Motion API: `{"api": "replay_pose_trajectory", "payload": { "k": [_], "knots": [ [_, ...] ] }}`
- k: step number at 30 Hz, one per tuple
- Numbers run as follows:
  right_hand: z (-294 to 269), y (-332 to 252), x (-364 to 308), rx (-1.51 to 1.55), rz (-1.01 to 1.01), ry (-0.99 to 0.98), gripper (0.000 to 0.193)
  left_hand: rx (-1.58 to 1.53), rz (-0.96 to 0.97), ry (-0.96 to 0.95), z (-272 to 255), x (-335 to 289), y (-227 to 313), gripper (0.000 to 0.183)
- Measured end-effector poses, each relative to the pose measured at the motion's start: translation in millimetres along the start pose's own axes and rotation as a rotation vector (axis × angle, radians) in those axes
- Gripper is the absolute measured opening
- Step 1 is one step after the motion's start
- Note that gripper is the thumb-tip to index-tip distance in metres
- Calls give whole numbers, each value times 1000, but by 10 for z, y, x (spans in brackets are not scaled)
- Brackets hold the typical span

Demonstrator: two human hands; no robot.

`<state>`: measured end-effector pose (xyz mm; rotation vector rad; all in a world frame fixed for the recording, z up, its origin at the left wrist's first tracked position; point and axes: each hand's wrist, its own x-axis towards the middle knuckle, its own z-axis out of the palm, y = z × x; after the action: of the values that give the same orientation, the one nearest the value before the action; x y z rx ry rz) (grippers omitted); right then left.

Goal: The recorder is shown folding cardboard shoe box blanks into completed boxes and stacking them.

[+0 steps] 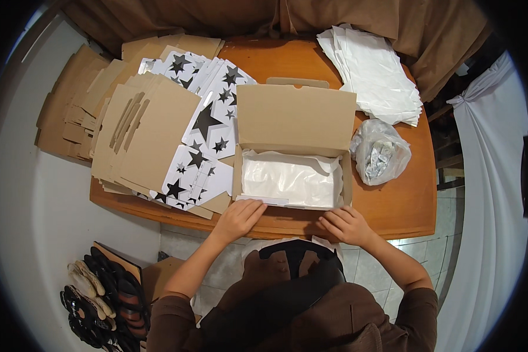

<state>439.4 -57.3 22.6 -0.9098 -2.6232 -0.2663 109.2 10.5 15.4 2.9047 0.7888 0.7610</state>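
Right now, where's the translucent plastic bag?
In the head view, the translucent plastic bag sits on the right side of the wooden table, just right of the open cardboard box and nearer the person than the white paper sheets.

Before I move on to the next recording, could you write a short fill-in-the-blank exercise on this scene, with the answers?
1. The colour of the sheet lining the cardboard box is ____.
2. The dark shapes on the printed cardboard pieces are ____.
3. Seen from the person, the plastic bag lies to the ____ of the box.
4. Comparing the left hand and right hand, the one nearer the printed pieces is the ____ one.

Missing words: white; stars; right; left.
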Motion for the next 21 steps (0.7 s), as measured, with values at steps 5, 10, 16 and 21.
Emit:
{"api": "replay_pose_trajectory", "payload": {
  "k": [5, 10, 16, 21],
  "knots": [
    [33, -31, -260, -195, -10, -8, 32, 113, -90, 15, 112, -166, 37, 37],
    [35, -44, -203, -233, 123, -14, 36, 142, -131, 9, 143, -129, 84, 38],
    [83, -204, -137, -106, 321, 37, 38, 173, -213, 31, 196, -84, 170, 38],
    [56, -201, -47, -69, 412, 21, 39, 118, -353, 56, 253, -48, 246, 38]
  ]
}}
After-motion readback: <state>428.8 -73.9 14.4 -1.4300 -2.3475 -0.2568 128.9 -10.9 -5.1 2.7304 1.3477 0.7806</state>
